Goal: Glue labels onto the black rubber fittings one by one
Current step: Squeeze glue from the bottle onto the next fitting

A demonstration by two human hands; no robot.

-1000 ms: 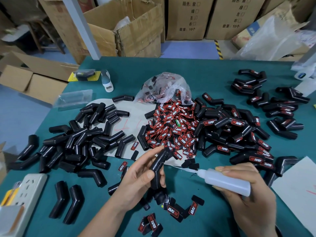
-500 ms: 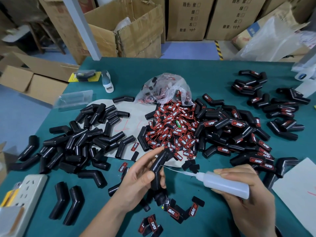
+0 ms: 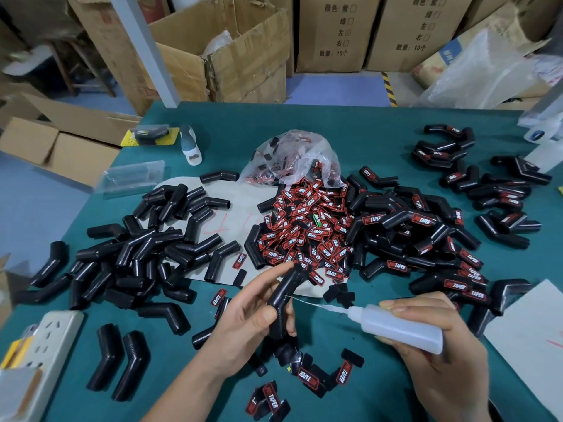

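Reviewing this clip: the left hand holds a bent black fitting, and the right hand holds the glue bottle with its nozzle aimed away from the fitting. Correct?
Not quite. The head view shows the glue bottle in the right hand with its nozzle pointing toward the fitting, its thin tip reaching it. The left hand does hold the bent black fitting.

This is a small factory or warehouse workroom given over to hand assembly. Stacked cardboard cartons (image 3: pixel 332 32) with printed checkboxes and a quantity line stand along the back wall, and an opened carton (image 3: pixel 231 53) sits beside them. A green-covered table (image 3: pixel 350 129) carries bulk heaps of identical black fittings (image 3: pixel 131 251), a mound of red-and-black labels (image 3: pixel 307 233) spilling from a plastic bag (image 3: pixel 292 159), and finished labelled pieces (image 3: pixel 426 226). Yellow-black hazard tape (image 3: pixel 390 89) marks the blue floor.
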